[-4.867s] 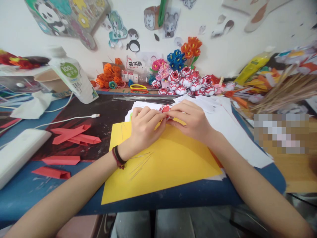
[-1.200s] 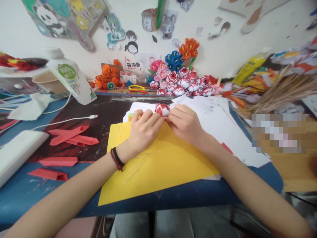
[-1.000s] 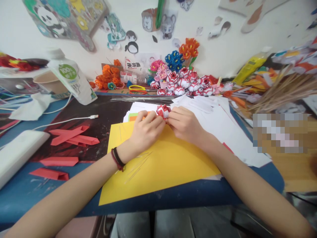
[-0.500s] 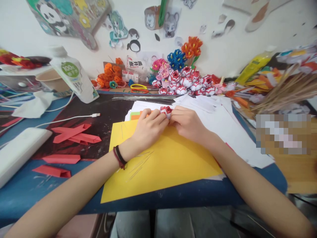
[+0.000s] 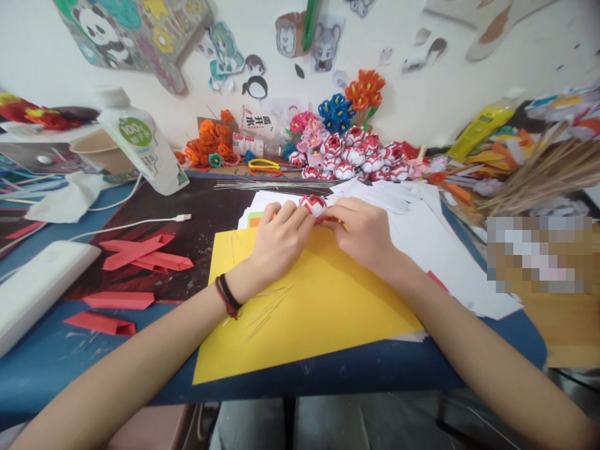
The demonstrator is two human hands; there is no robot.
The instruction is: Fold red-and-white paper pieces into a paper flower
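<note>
Between my two hands, above the far edge of a yellow sheet (image 5: 323,306), is a red and white folded paper flower (image 5: 312,204). My left hand (image 5: 284,237) is closed on its left side, fingers curled. My right hand (image 5: 360,228) pinches at its lower right, thumb and fingers together. The flower's underside is hidden by my fingers. Several thin wires (image 5: 269,312) lie on the yellow sheet near my left wrist. Left of the sheet, folded red paper strips (image 5: 140,251) rest on the dark mat.
Finished red and white paper flowers (image 5: 360,156) are heaped at the back by the wall. Yellow-handled scissors (image 5: 264,166) lie beside them. A white bottle (image 5: 145,147), a cable (image 5: 126,228) and a white power strip-like box (image 5: 44,287) occupy the left. White paper (image 5: 422,244) spreads to the right.
The paper flower has turned and risen slightly, so more of its petals show. My right hand has shifted a little to the right, its fingers lower on the flower.
</note>
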